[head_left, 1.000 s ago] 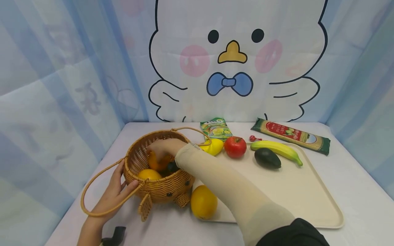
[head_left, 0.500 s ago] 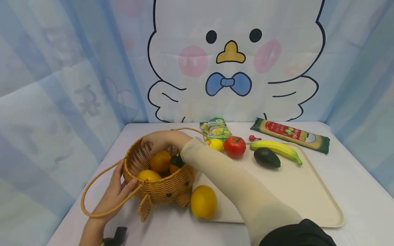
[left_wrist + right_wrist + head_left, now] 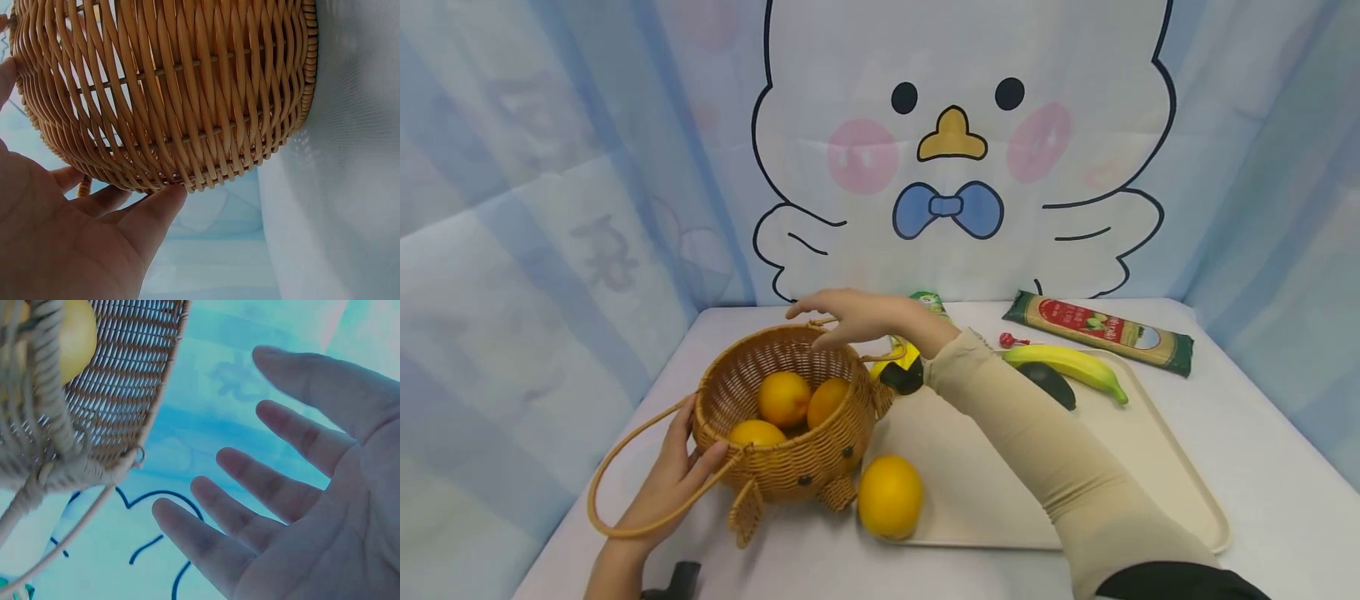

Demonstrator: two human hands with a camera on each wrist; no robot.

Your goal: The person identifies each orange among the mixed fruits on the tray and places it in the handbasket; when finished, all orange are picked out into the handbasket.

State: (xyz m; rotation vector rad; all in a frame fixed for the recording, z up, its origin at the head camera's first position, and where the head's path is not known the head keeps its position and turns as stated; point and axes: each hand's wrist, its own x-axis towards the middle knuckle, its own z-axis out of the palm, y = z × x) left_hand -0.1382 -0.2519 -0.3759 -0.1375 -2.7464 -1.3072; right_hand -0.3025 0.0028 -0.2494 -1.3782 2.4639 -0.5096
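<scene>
A round wicker basket (image 3: pixel 790 467) with hooped handles stands at the left of the table. Two oranges (image 3: pixel 784 399) and a yellow-orange fruit (image 3: pixel 757 432) lie inside it. My left hand (image 3: pixel 658 487) holds the basket's left side, thumb by the rim; in the left wrist view its fingers (image 3: pixel 156 215) lie against the outer weave. Above the basket's back right rim hovers my right hand (image 3: pixel 861 317), fingers spread, holding nothing. The right wrist view shows this right hand (image 3: pixel 294 506) apart from the basket. A yellow-orange round fruit (image 3: pixel 891 497) sits at the tray's front left corner.
A cream tray (image 3: pixel 985 500) is right of the basket, with a banana (image 3: pixel 1067 364) and a dark green avocado (image 3: pixel 1051 383). Behind lie a red lollipop (image 3: pixel 1011 340), a long green-and-tan packet (image 3: pixel 1101 331) and a green packet (image 3: pixel 931 303), partly covered by the right arm.
My right hand has let go of an orange inside the basket, then risen out and moved right over the rim. My left hand stays on the basket. The arm now hides the red apple.
</scene>
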